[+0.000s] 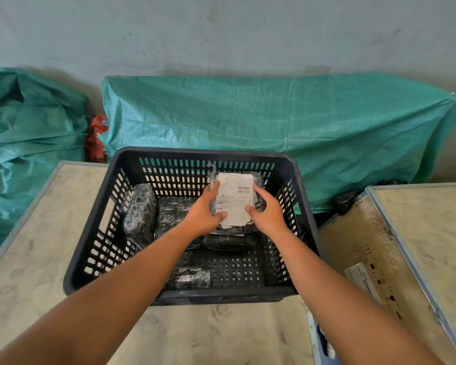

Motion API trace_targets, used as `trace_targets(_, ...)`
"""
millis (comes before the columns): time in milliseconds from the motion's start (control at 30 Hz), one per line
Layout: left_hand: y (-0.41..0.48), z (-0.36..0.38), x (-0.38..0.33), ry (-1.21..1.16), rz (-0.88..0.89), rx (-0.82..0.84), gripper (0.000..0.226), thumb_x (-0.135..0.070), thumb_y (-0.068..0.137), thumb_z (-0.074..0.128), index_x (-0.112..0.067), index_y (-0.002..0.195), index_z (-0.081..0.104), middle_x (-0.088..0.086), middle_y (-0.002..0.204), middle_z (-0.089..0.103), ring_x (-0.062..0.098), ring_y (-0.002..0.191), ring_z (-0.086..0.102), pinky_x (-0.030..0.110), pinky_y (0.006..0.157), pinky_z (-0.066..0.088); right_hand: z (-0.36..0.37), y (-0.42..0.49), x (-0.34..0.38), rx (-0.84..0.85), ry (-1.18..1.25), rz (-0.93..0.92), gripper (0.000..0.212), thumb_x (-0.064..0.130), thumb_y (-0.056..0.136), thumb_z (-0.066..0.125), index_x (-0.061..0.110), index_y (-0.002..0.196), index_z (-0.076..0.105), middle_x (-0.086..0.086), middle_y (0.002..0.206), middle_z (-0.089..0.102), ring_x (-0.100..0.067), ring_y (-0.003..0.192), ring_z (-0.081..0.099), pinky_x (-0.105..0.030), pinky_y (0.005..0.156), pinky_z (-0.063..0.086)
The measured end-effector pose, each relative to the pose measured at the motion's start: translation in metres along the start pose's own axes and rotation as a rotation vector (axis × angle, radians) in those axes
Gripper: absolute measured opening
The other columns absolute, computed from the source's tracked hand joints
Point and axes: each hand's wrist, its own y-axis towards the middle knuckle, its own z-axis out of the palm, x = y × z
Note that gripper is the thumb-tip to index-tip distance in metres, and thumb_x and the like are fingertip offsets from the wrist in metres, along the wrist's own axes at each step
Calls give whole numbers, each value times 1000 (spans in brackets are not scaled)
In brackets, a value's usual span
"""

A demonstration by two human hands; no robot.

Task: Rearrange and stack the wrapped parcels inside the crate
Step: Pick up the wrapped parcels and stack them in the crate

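A dark slatted plastic crate (95, 248) stands on a pale table. Inside the crate, at the back right, both hands hold a black wrapped parcel with a white shipping label (236, 198). My left hand (204, 209) grips its left edge and my right hand (267, 209) grips its right edge. The parcel rests over another dark parcel (229, 242). One wrapped parcel (140, 213) stands on edge by the crate's left wall, a flat one (171, 212) lies beside it, and a small one (190, 277) lies near the front wall.
The crate sits on a pale table top (221, 335). A wooden case with metal edging (411, 248) stands to the right. Green woven sacks (274, 122) lie behind against the wall, with a red bundle (95, 138) between them.
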Motion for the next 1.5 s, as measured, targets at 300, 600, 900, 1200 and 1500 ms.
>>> trace_targets(300, 0, 0, 17, -15, -92, 142, 82, -40, 95, 67, -50, 158, 15, -6, 167, 19, 28, 155, 4, 43, 119, 16, 9, 3, -23, 302, -41, 148, 107, 36, 88, 79, 37, 163, 2, -1, 165, 29, -22, 147, 35, -44, 119, 34)
trace_targets(600, -6, -4, 14, -144, -94, 171, 80, -35, 96, 69, -48, 158, 21, -9, 164, 27, 16, 146, 30, 26, 108, 28, 8, 2, -20, 312, -22, 148, 105, 32, 91, 77, 38, 162, 1, -1, 165, 30, -22, 146, 35, -43, 118, 35)
trace_targets(900, -19, -4, 11, -95, -78, 115, 80, -40, 95, 68, -44, 159, 20, -4, 163, 31, 21, 149, 29, 37, 117, 29, 15, -10, -14, 206, -76, 124, 97, 29, 92, 76, 29, 164, 11, -5, 162, 36, -21, 143, 40, -35, 113, 38)
trace_targets(1200, -70, -89, -28, 85, 41, -120, 84, -54, 84, 67, -50, 155, 23, -4, 166, 21, 15, 140, 39, 38, 105, 46, 31, -20, 39, -11, -386, -318, 75, 36, 97, 68, 17, 159, 32, -16, 165, 25, -31, 154, 18, -50, 125, 19)
trace_targets(1500, -156, -177, 27, 295, 53, -450, 58, -30, 91, 75, -33, 145, 55, 8, 163, 32, 34, 151, 24, 57, 119, 25, 147, -7, 72, 344, -380, -441, 81, 39, 93, 74, 21, 159, 32, -3, 163, 34, -18, 149, 28, -30, 116, 22)
